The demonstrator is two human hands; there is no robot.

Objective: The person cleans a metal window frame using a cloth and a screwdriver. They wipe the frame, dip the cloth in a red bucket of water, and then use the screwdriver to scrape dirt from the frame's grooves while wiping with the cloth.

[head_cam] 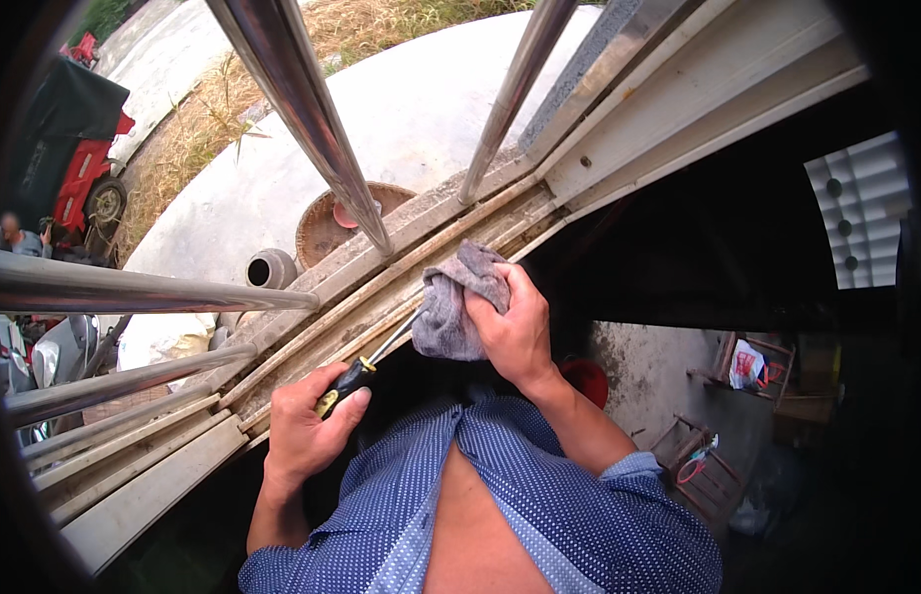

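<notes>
My left hand grips the black and yellow handle of a screwdriver. The metal shaft points up and right, and its tip is hidden at a grey cloth. My right hand holds this crumpled cloth over the window's sliding track. Dirt lies in the grooves of the pale frame. Beyond the track, metal bars rise from the outer sill.
Outside are a round woven basket, a jar, a red cargo vehicle and a person at the far left. Inside, at the lower right, stand a red bucket and wooden chairs.
</notes>
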